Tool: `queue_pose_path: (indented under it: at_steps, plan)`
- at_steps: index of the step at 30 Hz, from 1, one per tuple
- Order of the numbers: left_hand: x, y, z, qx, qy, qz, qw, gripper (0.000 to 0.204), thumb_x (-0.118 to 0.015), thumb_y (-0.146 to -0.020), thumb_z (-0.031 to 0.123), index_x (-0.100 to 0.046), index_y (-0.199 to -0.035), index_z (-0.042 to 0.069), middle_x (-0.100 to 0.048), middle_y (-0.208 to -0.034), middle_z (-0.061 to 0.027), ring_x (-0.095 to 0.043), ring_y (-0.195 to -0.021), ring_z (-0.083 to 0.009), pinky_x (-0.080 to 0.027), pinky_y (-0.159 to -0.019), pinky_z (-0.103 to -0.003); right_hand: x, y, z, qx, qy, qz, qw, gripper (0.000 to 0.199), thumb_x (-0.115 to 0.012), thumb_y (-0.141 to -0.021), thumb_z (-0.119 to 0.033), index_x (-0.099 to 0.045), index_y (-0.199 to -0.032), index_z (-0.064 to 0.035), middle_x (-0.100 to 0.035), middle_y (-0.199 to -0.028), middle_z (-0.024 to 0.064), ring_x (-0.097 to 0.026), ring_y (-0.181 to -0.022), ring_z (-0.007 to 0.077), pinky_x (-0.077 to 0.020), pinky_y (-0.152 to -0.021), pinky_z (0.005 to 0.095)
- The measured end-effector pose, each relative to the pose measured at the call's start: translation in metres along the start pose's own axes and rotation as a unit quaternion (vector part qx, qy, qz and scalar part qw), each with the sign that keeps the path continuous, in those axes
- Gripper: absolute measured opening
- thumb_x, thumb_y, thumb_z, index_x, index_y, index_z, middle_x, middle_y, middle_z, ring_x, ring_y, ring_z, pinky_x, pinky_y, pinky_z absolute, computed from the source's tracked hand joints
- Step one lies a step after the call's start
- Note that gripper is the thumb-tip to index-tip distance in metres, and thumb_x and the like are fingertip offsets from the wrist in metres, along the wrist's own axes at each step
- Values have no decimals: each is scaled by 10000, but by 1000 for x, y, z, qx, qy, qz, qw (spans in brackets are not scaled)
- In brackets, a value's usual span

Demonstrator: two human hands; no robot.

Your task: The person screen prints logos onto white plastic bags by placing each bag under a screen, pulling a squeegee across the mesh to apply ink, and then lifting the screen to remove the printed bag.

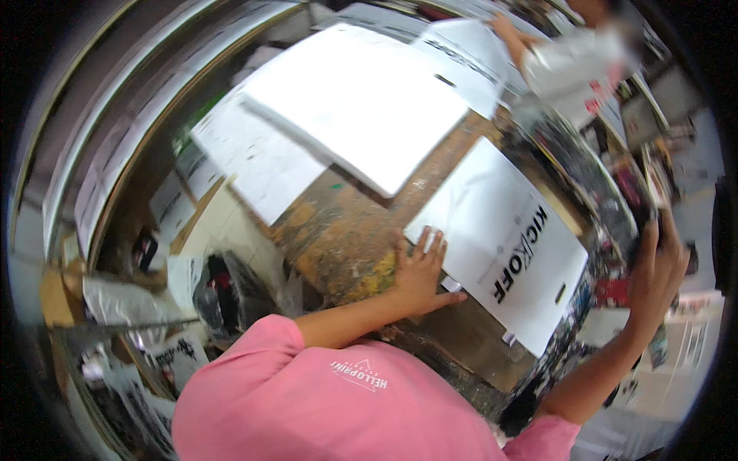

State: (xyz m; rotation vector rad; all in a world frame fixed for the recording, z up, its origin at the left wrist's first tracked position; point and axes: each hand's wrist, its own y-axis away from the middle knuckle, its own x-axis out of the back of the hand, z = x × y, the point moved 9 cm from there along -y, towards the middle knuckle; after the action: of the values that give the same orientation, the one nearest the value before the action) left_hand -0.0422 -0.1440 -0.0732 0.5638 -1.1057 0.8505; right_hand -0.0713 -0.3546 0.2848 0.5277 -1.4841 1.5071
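Observation:
A flat white bag (492,223) with black printed lettering and a dark handle slot lies on the worktable in front of me. My left hand (421,273) rests at its near left corner, fingers spread and lying flat, thumb pointing right. My right hand (658,265) is raised at the far right, apart from the bag. Its fingers are bent upward and closed around the end of a narrow edge or bar that I cannot make out. Left of the printed bag, a thick stack of blank white bags (361,100) sits on the table.
The stained brown worktable (338,230) runs beneath everything. White sheets (261,165) stick out under the stack. Across the table, a person in a light shirt (569,69) handles another printed white bag (465,61). Shelves (115,115) line the left; plastic-wrapped goods (231,292) stand below.

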Motion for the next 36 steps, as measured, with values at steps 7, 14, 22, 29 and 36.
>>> queue_pose_path:
  at_steps: [7,14,22,29,36]
  plan:
    - [100,-62,57,-140,184,179,956,667,-730,-884,396,-562,-1376,-23,-639,-1294,-214,-557,-1266,-382,-312,-1141,-535,13,-34,12,281,210,97,931,570,-686,-835,-19,-521,-1378,-74,-626,-1296,207,-619,-1171,370,-496,-974,419]
    - [113,-61,-23,13,365,227,903,445,-682,-909,61,-622,-1349,24,-737,-1030,-114,-665,-894,-144,-505,-723,-293,26,-46,18,52,-82,14,995,354,-640,-857,-84,-577,-1205,-59,-635,-1126,179,-618,-986,334,-495,-827,410]
    - [182,-83,-201,126,398,158,895,620,-670,-815,62,-539,-1414,-24,-661,-1206,-148,-661,-912,-165,-546,-743,-284,38,-37,3,10,-113,6,994,179,-588,-883,-158,-642,-1008,-42,-646,-932,147,-617,-774,292,-495,-660,399]
    - [217,-137,-448,106,282,201,932,690,-605,-770,52,-504,-1452,24,-615,-1240,-114,-540,-740,-124,-485,-635,-248,21,-27,-2,-10,-143,109,984,491,-587,-846,-479,-638,-682,-19,-621,-664,231,-620,-621,403,-459,-723,512]
    - [219,-99,-120,-152,454,92,873,819,-658,-943,464,-348,-1520,-27,-543,-1419,-239,-545,-1301,-310,-410,-1119,-417,43,10,-3,-31,-112,72,991,661,-597,-883,-493,-581,-1225,73,-662,-764,195,-650,-764,364,-420,-851,462]
